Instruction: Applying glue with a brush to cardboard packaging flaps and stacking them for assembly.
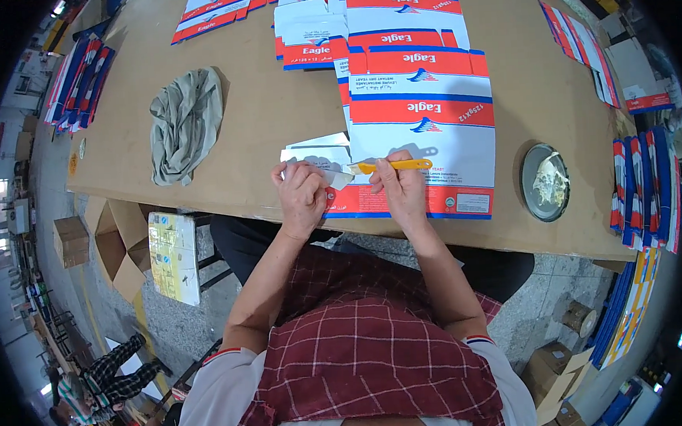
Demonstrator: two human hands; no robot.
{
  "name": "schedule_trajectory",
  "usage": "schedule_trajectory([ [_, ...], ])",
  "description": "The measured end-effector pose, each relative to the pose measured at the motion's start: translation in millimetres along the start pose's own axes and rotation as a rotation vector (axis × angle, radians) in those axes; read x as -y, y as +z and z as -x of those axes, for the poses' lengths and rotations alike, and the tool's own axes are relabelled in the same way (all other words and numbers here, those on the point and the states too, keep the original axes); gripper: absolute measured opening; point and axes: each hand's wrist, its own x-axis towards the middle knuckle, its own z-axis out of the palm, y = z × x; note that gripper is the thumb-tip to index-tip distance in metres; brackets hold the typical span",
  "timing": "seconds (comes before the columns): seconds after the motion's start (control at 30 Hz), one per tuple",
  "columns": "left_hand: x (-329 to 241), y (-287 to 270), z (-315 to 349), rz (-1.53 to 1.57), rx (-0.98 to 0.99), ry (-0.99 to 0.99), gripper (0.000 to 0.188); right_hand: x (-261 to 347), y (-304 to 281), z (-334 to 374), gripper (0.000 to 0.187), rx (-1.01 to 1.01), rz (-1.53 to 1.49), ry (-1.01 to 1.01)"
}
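Note:
My right hand (404, 198) grips what looks like a small brush (412, 164) by its yellow handle, with the head pointing left. That head is over a pale flap (342, 179) beside my left hand. My left hand (304, 201) is closed, fingers curled at the flap's edge; the fingers hide exactly what they pinch. Under both hands lie flat red, white and blue printed cartons (422, 143), overlapping in a row that runs away from me. A round dish (536, 203) with whitish paste (551, 180) sits to the right.
A crumpled grey-green cloth (188, 127) lies on the brown table (274, 108) at left. More flat cartons (308, 31) spread along the far side. Bundled cartons stand at the left (80, 84) and right (644, 189) edges. Open cardboard boxes (115, 240) are on the floor at left.

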Motion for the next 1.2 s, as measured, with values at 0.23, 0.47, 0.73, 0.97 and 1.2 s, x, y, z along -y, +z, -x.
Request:
schedule_trajectory([
  [0.23, 0.9, 0.7, 0.0, -0.019, 0.011, 0.002, 0.019, -4.3, -6.1, -2.3, 0.023, -0.042, -0.147, 0.087],
  [0.47, 0.1, -1.0, 2.6, 0.003, 0.008, -0.002, 0.02, -4.4, -7.9, 3.8, 0.018, 0.018, -0.133, 0.102],
  [0.73, -13.6, -0.9, -7.4, 0.016, -0.044, 0.106, 0.023, -14.8, -17.4, -4.0, 0.018, -0.271, -0.833, 0.106],
  [0.97, -13.6, -10.3, -37.4, -0.138, 0.511, 0.154, 0.029, -15.3, -21.7, -19.1, 0.017, -0.264, -0.879, 0.131],
  [1.2, 68.7, -1.2, -122.0, 0.169, 0.563, -0.384, 0.033, -11.7, -19.0, -6.4, 0.016, -0.392, -0.962, 0.227],
])
